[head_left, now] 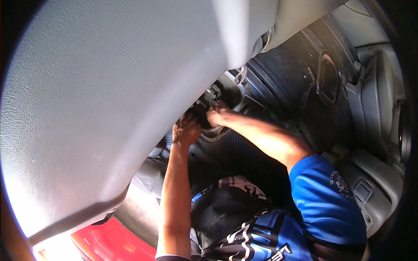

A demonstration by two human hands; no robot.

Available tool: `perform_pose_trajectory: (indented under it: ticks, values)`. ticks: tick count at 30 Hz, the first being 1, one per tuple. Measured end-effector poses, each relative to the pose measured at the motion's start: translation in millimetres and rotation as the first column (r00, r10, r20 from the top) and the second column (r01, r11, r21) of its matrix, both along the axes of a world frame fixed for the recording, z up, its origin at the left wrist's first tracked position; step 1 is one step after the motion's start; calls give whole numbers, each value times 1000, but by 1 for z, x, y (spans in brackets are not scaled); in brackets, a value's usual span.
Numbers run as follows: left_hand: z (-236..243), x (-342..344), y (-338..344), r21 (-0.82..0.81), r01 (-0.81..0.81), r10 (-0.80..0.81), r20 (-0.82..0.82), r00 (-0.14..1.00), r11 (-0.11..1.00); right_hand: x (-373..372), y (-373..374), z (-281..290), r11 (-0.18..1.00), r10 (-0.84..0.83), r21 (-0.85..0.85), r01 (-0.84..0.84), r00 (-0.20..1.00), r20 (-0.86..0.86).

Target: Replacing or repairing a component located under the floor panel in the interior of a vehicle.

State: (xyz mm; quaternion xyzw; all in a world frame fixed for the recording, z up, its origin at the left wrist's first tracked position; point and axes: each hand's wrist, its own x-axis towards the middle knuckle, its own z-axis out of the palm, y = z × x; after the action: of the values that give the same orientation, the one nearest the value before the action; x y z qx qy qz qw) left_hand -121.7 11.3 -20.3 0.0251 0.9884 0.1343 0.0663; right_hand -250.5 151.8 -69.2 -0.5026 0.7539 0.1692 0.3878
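Note:
Both arms reach forward into an opening in a vehicle's dark floor, where shadowed metal parts [213, 92] show. At the opening's left side is my left hand [187, 130], its fingertips lost in shadow beside the big grey panel [130, 78]. Just to the right, my right hand [217, 114] is closed among the parts. Whatever its fingers grip is hidden. A pale, curved rim [213, 134] edges the opening below the hands.
The textured grey panel hangs over the upper left. On the right are grey seats [370, 174] and a dark floor covering [296, 61] with an oval cut-out [327, 78]. A light-coloured loop [240, 75] is beyond the hands. Something red [113, 241] appears at lower left.

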Motion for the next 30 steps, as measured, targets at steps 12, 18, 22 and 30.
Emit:
perform_pose_trajectory:
  ticks: [12, 18, 22, 30]
  values:
    - [-7, 11, 0, 44, -124, 116, 152, 982, 991, 19, 167, 154, 973, -226, 30, 229, 916, 331]
    - [-3, 14, -10, -92, 14, -10, 41, 999, 996, 58, 222, 181, 990, -87, 139, 38, 928, 362]
    - [5, 11, -7, -63, 9, -2, 100, 995, 998, 47, 221, 169, 954, -224, -152, 258, 952, 208]
    - [8, 14, -11, 10, 19, -20, 94, 995, 1000, 13, 193, 153, 659, -574, -656, 367, 809, -124]
